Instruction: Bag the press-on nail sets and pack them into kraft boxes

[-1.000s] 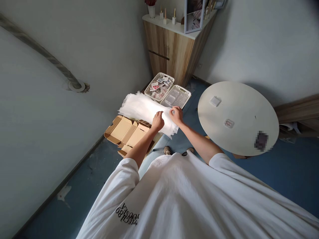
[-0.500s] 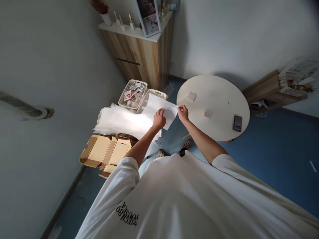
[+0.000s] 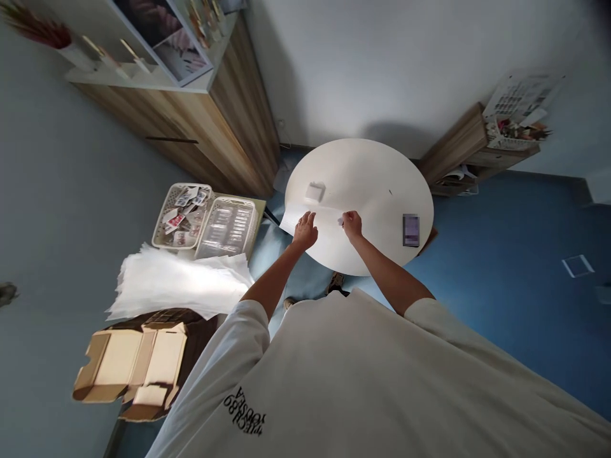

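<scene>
A thin white sheet of paper point(image 3: 292, 218) stretches over the left near side of the round white table point(image 3: 377, 168), its outline faint against the white top. My left hand point(image 3: 305, 231) is at the sheet's near edge, fingers bent over it and gripping it. With fingertips pinched together, my right hand point(image 3: 352, 225) holds the sheet's right end. A small pale packet point(image 3: 340, 221) shows right beside those fingertips, partly hidden. Just beyond the sheet lies a small white square box point(image 3: 315, 191).
A dark phone-like object point(image 3: 411, 230) is on the table's right. To my left are a basket of cards and packets point(image 3: 157, 229), a basket of clear cases point(image 3: 233, 219), a stack of white sheets point(image 3: 176, 283) and an open cardboard box point(image 3: 119, 359). A wooden cabinet point(image 3: 181, 137) stands behind.
Both hands have brought the sheet from beside the paper stack rightward over the round table. My view has turned right, so the baskets, stack and cardboard box sit farther left.
</scene>
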A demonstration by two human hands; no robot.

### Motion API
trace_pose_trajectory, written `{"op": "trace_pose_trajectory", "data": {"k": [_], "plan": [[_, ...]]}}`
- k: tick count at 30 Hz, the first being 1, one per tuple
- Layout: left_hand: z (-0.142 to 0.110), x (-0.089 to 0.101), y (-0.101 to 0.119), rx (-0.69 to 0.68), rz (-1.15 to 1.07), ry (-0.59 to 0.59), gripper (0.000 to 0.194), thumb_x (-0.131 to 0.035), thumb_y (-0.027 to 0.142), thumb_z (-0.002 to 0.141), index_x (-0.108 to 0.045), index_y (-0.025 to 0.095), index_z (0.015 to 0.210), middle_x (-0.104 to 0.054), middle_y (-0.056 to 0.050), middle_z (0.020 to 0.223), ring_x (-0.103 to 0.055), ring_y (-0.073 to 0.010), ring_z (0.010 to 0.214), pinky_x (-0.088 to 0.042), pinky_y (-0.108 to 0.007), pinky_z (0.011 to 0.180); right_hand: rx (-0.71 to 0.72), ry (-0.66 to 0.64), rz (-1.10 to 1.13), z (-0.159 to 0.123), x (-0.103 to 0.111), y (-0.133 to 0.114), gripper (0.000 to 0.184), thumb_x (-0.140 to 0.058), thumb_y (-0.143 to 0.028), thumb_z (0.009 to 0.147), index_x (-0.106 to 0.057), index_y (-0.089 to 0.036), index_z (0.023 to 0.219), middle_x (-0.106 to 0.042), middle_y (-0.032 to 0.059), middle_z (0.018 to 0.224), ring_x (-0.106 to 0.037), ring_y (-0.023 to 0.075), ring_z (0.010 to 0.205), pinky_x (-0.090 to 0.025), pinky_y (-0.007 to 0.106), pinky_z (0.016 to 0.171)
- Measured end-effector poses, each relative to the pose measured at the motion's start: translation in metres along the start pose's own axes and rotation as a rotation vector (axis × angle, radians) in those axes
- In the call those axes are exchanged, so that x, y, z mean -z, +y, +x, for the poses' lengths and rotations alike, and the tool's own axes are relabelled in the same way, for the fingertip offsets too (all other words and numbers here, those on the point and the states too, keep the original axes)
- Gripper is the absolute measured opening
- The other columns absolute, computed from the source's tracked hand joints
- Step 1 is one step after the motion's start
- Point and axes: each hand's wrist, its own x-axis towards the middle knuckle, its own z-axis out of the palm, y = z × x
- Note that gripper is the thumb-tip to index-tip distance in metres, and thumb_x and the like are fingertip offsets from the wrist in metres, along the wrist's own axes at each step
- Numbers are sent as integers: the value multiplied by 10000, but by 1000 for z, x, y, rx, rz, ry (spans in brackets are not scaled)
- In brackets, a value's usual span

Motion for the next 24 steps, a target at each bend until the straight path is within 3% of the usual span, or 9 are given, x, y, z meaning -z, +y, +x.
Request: {"op": "trace_pose_trajectory", "data": {"k": [4,8,15,19,22,24], "plan": [[34,-30,34,-14,-7,-51,624,-531,202,979,-430,208,1595,-403,-191,1698,-368,-359,1587,-364,-600,1261,-246,138,112,36,39,14,72,-565,-281,879,-499,-265,854,-591,-56,662,-562,132,535,-447,230,513],[50,-54,54,-12,39,-119,576,-506,229,1011,-444,207,1583,-394,-186,1704,-382,-361,1579,-367,-586,1259,-361,226,136,61,68,34,114,-570,-301,915,-473,-270,865,-561,-71,661,-558,121,530,-489,223,531],[64,-72,66,-11,101,-236,552,-502,252,1014,-465,219,1564,-426,-186,1683,-421,-381,1549,-384,-596,1238,-467,350,247,82,88,62,120,-484,-362,984,-423,-282,918,-564,-65,718,-597,115,581,-550,222,588],[72,-78,62,-12,123,-282,563,-500,250,1002,-460,221,1563,-445,-185,1671,-432,-380,1539,-382,-610,1235,-369,281,37,84,90,72,112,-438,-366,982,-498,-279,1021,-620,-4,835,-661,163,676,-591,292,656],[76,-82,57,-6,149,-327,561,-498,227,989,-469,199,1549,-433,-204,1677,-428,-388,1541,-380,-615,1231,-277,323,-224,75,97,78,282,-456,-325,937,-571,-244,1182,-665,149,1147,-706,273,969,-615,426,821],[78,-83,54,-3,160,-355,556,-495,224,989,-470,188,1543,-420,-209,1684,-419,-395,1546,-381,-608,1229,-197,293,-380,68,102,78,370,-463,-286,917,-603,-206,1250,-602,221,1377,-649,342,1195,-570,517,978]]}}
